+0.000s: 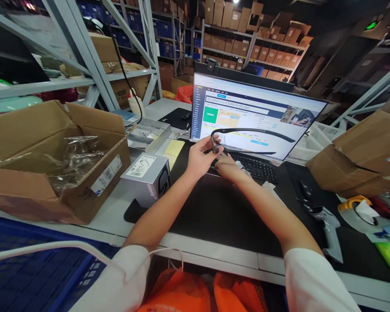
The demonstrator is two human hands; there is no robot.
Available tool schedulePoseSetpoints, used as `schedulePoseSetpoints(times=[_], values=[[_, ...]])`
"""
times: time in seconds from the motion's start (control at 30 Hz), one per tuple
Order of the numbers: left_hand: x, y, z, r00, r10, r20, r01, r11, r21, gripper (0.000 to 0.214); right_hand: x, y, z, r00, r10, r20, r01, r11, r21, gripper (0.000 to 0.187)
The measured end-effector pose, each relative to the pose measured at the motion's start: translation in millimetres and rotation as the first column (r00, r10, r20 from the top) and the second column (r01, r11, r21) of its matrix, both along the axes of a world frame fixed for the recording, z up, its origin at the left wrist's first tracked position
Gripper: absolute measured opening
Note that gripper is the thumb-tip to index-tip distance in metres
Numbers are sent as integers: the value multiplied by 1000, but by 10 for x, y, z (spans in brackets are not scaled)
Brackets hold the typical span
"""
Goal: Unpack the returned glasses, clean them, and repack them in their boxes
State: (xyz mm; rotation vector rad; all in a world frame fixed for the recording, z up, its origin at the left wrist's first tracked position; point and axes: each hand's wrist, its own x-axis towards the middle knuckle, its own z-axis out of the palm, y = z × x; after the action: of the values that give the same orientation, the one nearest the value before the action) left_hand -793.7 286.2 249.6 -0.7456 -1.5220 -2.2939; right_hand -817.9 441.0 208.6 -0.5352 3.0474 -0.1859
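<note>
A pair of glasses (261, 130) with dark frames and long black temples is held up before the monitor. My left hand (201, 156) pinches the front of the frame, and the temples point to the right. Close below the lenses is my right hand (226, 165), its fingertips partly hidden beside the left hand. Whether it grips the glasses is unclear. Beneath and beyond the hands lies a black keyboard (261, 168), with crumpled white wrapping (243, 168) by my right wrist. A grey printed box (146, 180) stands left of my left forearm.
On the left sits an open cardboard box (105, 171) with clear plastic inside. The lit monitor (263, 112) stands ahead. To the right are a barcode scanner (328, 229), a tape roll (357, 212) and cardboard boxes (364, 147). A blue crate (35, 264) is below left.
</note>
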Motion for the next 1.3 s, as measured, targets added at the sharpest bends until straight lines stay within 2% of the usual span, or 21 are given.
schedulePoseSetpoints(times=[0.1,0.2,0.33,0.37,0.4,0.43,0.5,0.53,0.57,0.6,0.67,0.73,0.83,0.9,1.07,1.13,1.2,1.3], values=[[12,-22,10,1000,-4,6,4,1000,-3,49,40,20,5,997,35,-74,-45,988,-146,18],[-4,-53,27,1000,-4,4,4,999,38,48,141,144,46,980,0,-197,-67,940,-333,19],[-14,-58,59,999,-27,26,22,985,170,44,332,407,185,927,-207,-312,-17,810,-586,28],[-3,-49,64,997,-58,52,47,981,186,44,394,461,232,917,-254,-308,-7,762,-648,29],[15,-35,66,991,-104,85,87,979,185,44,463,501,279,916,-290,-278,-9,678,-735,28],[39,-18,63,979,-165,117,144,975,169,44,537,525,326,923,-310,-226,-20,550,-835,25],[101,27,45,934,-315,167,301,948,102,44,693,528,406,955,-282,-90,-34,196,-980,23],[137,55,29,900,-395,184,391,918,62,44,768,511,436,971,-236,-26,-18,35,-999,26],[173,86,9,859,-472,197,477,879,25,44,836,487,458,983,-180,23,12,-61,-998,28],[207,121,-13,819,-535,209,547,837,0,44,894,461,471,990,-130,55,46,-73,-996,28],[263,198,-59,768,-594,240,612,791,-4,45,978,414,477,993,-63,97,97,-2,-995,29],[292,269,-103,767,-576,284,592,805,33,45,1018,391,465,992,-50,120,122,49,-991,34],[286,337,-155,779,-529,335,536,840,80,44,1025,411,441,983,-88,158,161,25,-987,40],[268,348,-174,781,-531,329,540,839,72,42,1018,444,433,981,-101,164,169,41,-985,40],[268,308,-180,767,-589,254,606,796,14,37,1030,474,440,978,-154,143,168,167,-971,39],[284,302,-187,742,-621,253,650,759,-45,43,1041,460,440,975,-149,163,189,182,-965,43],[296,316,-205,719,-628,297,676,731,-93,47,1047,456,434,977,-78,197,208,180,-961,48],[288,350,-231,683,-615,394,681,731,-39,45,1049,515,427,970,17,244,236,196,-952,55]])
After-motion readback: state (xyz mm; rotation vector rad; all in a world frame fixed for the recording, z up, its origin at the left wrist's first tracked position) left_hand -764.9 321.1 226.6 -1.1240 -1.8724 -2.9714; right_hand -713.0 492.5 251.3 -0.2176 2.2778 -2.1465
